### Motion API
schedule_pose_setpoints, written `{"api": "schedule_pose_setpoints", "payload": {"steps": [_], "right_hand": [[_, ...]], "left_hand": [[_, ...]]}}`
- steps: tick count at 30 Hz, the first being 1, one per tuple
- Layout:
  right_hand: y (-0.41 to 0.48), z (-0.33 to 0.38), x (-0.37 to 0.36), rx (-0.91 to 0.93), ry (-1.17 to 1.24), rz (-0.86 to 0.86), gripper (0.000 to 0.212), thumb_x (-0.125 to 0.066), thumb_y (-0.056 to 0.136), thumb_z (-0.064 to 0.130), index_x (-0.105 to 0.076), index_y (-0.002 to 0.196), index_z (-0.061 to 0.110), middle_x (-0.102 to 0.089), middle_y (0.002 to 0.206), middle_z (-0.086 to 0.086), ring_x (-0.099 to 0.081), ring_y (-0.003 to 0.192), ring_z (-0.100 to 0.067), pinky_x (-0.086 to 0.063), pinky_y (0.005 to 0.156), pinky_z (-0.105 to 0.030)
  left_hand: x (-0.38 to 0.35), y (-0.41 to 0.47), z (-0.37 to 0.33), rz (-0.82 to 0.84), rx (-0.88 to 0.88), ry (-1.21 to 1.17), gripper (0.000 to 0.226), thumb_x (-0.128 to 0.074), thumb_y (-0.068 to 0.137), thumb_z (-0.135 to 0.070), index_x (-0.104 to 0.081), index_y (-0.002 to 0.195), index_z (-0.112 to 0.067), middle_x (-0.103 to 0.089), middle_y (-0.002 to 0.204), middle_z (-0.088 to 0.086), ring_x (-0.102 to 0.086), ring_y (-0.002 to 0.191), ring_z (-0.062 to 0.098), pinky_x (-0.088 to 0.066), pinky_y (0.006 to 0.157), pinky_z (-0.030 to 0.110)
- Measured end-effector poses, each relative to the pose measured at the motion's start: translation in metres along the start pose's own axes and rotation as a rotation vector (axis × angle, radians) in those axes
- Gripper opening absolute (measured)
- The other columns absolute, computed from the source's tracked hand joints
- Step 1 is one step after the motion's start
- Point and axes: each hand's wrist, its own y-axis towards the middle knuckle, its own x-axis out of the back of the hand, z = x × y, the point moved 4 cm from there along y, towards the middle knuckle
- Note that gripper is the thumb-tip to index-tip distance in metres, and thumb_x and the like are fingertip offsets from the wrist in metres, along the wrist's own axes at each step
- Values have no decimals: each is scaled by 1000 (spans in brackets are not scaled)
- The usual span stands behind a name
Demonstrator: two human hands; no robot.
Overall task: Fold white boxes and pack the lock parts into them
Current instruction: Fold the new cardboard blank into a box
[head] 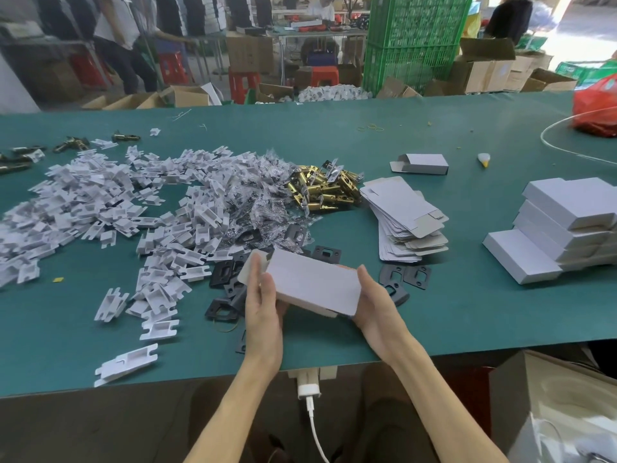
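Note:
A white box (314, 282) is held level above the green table (467, 309), near its front edge. My left hand (262, 305) grips its left end, where a flap sticks up, and my right hand (377, 302) grips its right end. Black lock plates (405, 275) lie under and around the box. Brass latch parts (325, 188) form a heap behind, beside bagged parts (267, 202). Flat unfolded boxes (405, 218) are stacked to the right of the brass heap.
A big spread of white cardboard inserts (100, 202) covers the left half of the table. Finished white boxes (564, 228) are stacked at the right, one open box (422, 163) lies behind, and a red bag (596, 108) sits far right. People work beyond the table.

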Motion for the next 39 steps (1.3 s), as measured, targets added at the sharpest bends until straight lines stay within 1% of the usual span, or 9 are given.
{"api": "schedule_pose_setpoints", "payload": {"steps": [3,7,11,13,16,19,27,34,39], "right_hand": [[2,-1,3,43,6,4,55,-68,91,45,-61,136,13,-66,136,-7,-63,124,-24,-55,96,-35],[5,-6,6,73,24,-131,54,-74,86,22,-54,134,7,-70,127,-7,-67,118,-22,-58,91,-30],[6,-9,8,111,-55,-195,50,-74,83,28,-59,127,11,-73,123,-5,-69,113,-19,-57,93,-31],[5,-9,6,114,-62,-168,44,-73,85,28,-64,124,11,-74,119,-4,-70,108,-17,-58,88,-26],[4,-8,7,102,-15,-166,40,-74,82,27,-68,118,10,-76,114,-4,-72,101,-15,-58,82,-23],[3,-8,7,104,-22,-171,36,-74,83,26,-70,115,9,-77,110,-4,-72,96,-13,-58,81,-22],[4,-10,7,121,-47,-192,33,-73,84,23,-70,114,10,-77,107,-3,-71,94,-12,-58,82,-23],[4,-12,9,140,-141,-204,33,-72,87,29,-70,116,14,-76,112,-1,-71,101,-14,-57,91,-31],[5,-13,10,154,-171,-212,39,-73,84,35,-69,118,16,-75,114,1,-71,106,-17,-56,92,-32]], "left_hand": [[0,0,-4,4,-40,59,68,-60,91,-68,-24,149,-71,-22,166,-32,-28,155,8,-29,126,53],[-2,-1,-9,-21,-90,118,93,-72,81,-73,-12,152,-70,-29,167,-21,-43,147,5,-37,122,47],[-2,-3,-9,-29,-150,174,91,-71,93,-46,-7,153,-69,-27,167,-20,-54,133,-5,-43,116,35],[0,-3,-8,-51,-156,176,93,-72,92,-45,-7,152,-71,-25,167,-19,-56,128,-8,-44,114,33],[3,-2,-7,-76,-161,145,94,-78,88,-49,-12,151,-72,-24,168,-19,-54,130,-9,-43,116,40],[2,0,-5,-44,-146,141,83,-77,86,-53,-28,152,-66,-34,163,-21,-52,138,7,-48,113,49],[0,1,1,0,-87,138,49,-71,85,-54,-62,133,-52,-66,132,-19,-65,116,9,-60,94,35],[-2,0,4,21,-29,150,45,-65,87,-58,-62,132,-58,-66,138,-13,-62,128,15,-49,112,46],[-4,-3,-2,26,-64,227,39,-59,96,-49,-60,134,-60,-60,142,-18,-57,132,11,-50,109,34]]}}
